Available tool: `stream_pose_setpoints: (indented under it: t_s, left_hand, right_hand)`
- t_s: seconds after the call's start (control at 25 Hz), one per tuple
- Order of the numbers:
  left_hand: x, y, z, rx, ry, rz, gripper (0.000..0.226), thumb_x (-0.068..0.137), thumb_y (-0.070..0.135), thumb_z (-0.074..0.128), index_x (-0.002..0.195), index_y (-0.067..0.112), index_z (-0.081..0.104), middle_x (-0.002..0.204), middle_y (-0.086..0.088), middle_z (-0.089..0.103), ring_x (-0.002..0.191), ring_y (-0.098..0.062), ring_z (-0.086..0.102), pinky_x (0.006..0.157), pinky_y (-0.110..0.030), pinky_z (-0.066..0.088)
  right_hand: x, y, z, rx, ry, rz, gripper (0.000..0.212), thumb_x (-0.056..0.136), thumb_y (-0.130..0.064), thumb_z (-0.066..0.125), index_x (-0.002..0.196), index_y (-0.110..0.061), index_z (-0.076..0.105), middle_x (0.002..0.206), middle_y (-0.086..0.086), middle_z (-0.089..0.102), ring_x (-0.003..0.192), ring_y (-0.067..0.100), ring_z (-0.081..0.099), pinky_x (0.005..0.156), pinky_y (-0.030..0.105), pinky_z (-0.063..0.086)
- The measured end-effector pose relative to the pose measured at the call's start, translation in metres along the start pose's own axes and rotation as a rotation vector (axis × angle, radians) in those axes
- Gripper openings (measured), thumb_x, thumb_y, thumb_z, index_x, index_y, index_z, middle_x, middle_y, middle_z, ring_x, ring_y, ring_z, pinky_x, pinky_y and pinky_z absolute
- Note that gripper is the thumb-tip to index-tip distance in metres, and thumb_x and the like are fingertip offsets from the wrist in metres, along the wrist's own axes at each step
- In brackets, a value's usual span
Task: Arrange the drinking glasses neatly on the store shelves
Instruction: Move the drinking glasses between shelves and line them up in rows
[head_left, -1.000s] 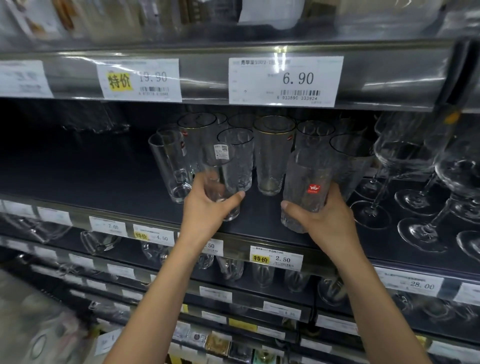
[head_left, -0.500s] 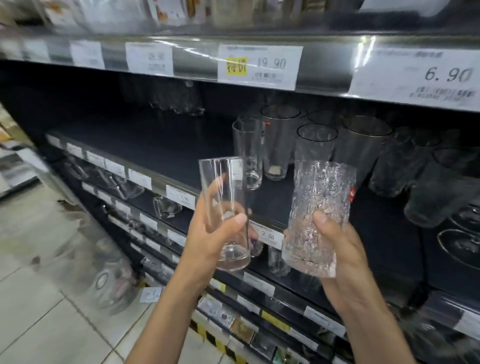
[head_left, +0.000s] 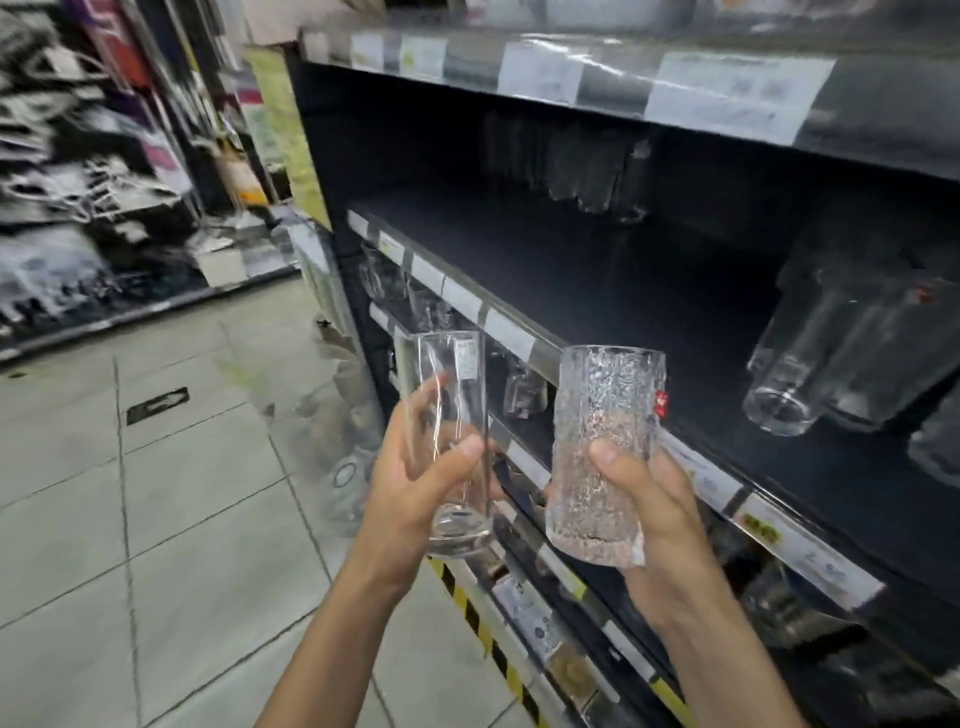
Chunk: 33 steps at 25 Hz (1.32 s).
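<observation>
My left hand (head_left: 415, 483) grips a tall smooth clear glass (head_left: 451, 415) with a white label, held upright in front of the shelf edge. A textured frosted glass (head_left: 602, 431) with a small red sticker is held upright in my right hand (head_left: 654, 514). Both glasses are off the shelf, side by side and apart. The dark shelf (head_left: 613, 280) lies behind them, its left stretch bare. A blurred group of clear glasses (head_left: 841, 358) stands on it at the right.
Price labels run along the shelf edge (head_left: 509, 332) and the shelf above (head_left: 727, 98). More textured glasses (head_left: 587, 166) stand deep at the back. Lower shelves (head_left: 524, 395) hold small glassware. A tiled floor (head_left: 156, 493) and another display rack (head_left: 88, 208) lie left.
Both hands lifted their glasses off the shelf and drew them back. The view swung left, so the glass group now sits far right and the aisle floor shows.
</observation>
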<state>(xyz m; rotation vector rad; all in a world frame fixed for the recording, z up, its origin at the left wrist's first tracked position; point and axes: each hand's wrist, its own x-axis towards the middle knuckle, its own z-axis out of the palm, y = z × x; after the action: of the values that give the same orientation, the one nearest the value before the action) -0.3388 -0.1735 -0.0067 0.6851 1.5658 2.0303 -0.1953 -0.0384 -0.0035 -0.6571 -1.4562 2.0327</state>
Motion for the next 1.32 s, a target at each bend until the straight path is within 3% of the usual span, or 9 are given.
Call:
stream_pose_setpoints:
  t_s: [0.08, 0.16, 0.48, 0.64, 0.72, 0.92, 1.12, 1.24, 1.32]
  left_hand:
    - [0.013, 0.007, -0.026, -0.012, 0.005, 0.018, 0.079, 0.068, 0.039, 0.08, 0.139, 0.034, 0.048, 0.102, -0.021, 0.065, 0.072, -0.04, 0.068, 0.071, -0.049, 0.057]
    - [0.03, 0.014, -0.052, -0.008, -0.004, 0.022, 0.081, 0.067, 0.037, 0.077, 0.141, 0.032, 0.045, 0.094, -0.017, 0.065, 0.064, -0.033, 0.067, 0.064, -0.043, 0.056]
    - [0.112, 0.021, -0.14, 0.001, -0.07, -0.015, 0.063, 0.067, 0.037, 0.078, 0.124, 0.052, 0.055, 0.097, -0.015, 0.068, 0.07, -0.034, 0.068, 0.067, -0.049, 0.058]
    - [0.157, 0.019, -0.159, 0.036, -0.073, -0.029, 0.065, 0.064, 0.043, 0.081, 0.123, 0.054, 0.056, 0.113, -0.017, 0.066, 0.094, -0.037, 0.067, 0.087, -0.063, 0.053]
    - [0.18, 0.017, -0.162, 0.049, -0.093, -0.027, 0.067, 0.064, 0.045, 0.081, 0.125, 0.054, 0.055, 0.115, -0.014, 0.067, 0.1, -0.038, 0.066, 0.093, -0.066, 0.05]
    - [0.262, 0.012, -0.156, 0.002, -0.192, -0.01, 0.066, 0.065, 0.04, 0.078, 0.125, 0.051, 0.053, 0.094, -0.008, 0.073, 0.075, -0.029, 0.071, 0.072, -0.044, 0.059]
    - [0.338, 0.009, -0.139, 0.08, -0.362, -0.038, 0.085, 0.066, 0.043, 0.079, 0.141, 0.045, 0.039, 0.097, -0.01, 0.073, 0.079, -0.029, 0.072, 0.079, -0.047, 0.058]
    - [0.374, 0.01, -0.127, 0.099, -0.441, -0.045, 0.074, 0.073, 0.044, 0.082, 0.133, 0.047, 0.039, 0.094, 0.001, 0.075, 0.077, -0.019, 0.074, 0.071, -0.029, 0.059]
    - [0.393, 0.012, -0.116, 0.135, -0.479, -0.042, 0.059, 0.077, 0.056, 0.07, 0.125, 0.054, 0.036, 0.1, 0.011, 0.073, 0.083, -0.013, 0.074, 0.073, -0.027, 0.059]
  right_hand:
    - [0.017, 0.005, 0.026, -0.018, -0.032, 0.011, 0.075, 0.055, -0.052, 0.084, 0.123, -0.026, 0.065, 0.117, 0.004, 0.072, 0.109, 0.027, 0.068, 0.1, 0.055, 0.048]
    - [0.036, 0.009, 0.055, -0.04, -0.065, 0.012, 0.081, 0.051, -0.059, 0.086, 0.122, -0.027, 0.066, 0.116, 0.005, 0.072, 0.107, 0.028, 0.068, 0.097, 0.053, 0.05]
    - [0.106, 0.032, 0.123, -0.044, -0.001, 0.023, 0.077, 0.061, -0.053, 0.08, 0.131, -0.026, 0.06, 0.123, 0.008, 0.068, 0.111, 0.03, 0.066, 0.095, 0.05, 0.053]
    - [0.141, 0.03, 0.142, -0.05, 0.053, 0.016, 0.088, 0.051, -0.06, 0.085, 0.129, -0.028, 0.061, 0.12, 0.006, 0.07, 0.109, 0.03, 0.067, 0.091, 0.051, 0.055]
    - [0.158, 0.025, 0.147, -0.049, 0.068, -0.003, 0.078, 0.056, -0.055, 0.082, 0.126, -0.028, 0.062, 0.117, 0.005, 0.071, 0.105, 0.028, 0.07, 0.085, 0.047, 0.057]
    - [0.217, 0.02, 0.15, -0.1, 0.167, -0.046, 0.086, 0.051, -0.066, 0.083, 0.126, -0.03, 0.062, 0.119, 0.007, 0.07, 0.11, 0.033, 0.067, 0.095, 0.056, 0.052]
    - [0.27, 0.009, 0.15, -0.074, 0.296, -0.085, 0.074, 0.054, -0.06, 0.081, 0.12, -0.03, 0.066, 0.116, 0.007, 0.071, 0.106, 0.033, 0.069, 0.089, 0.057, 0.054]
    - [0.289, 0.001, 0.155, -0.125, 0.345, -0.109, 0.077, 0.051, -0.059, 0.082, 0.121, -0.034, 0.064, 0.116, 0.0, 0.072, 0.104, 0.024, 0.071, 0.089, 0.054, 0.055]
    - [0.296, -0.004, 0.16, -0.136, 0.412, -0.126, 0.075, 0.05, -0.06, 0.081, 0.12, -0.038, 0.064, 0.116, -0.007, 0.072, 0.105, 0.017, 0.07, 0.093, 0.054, 0.053]
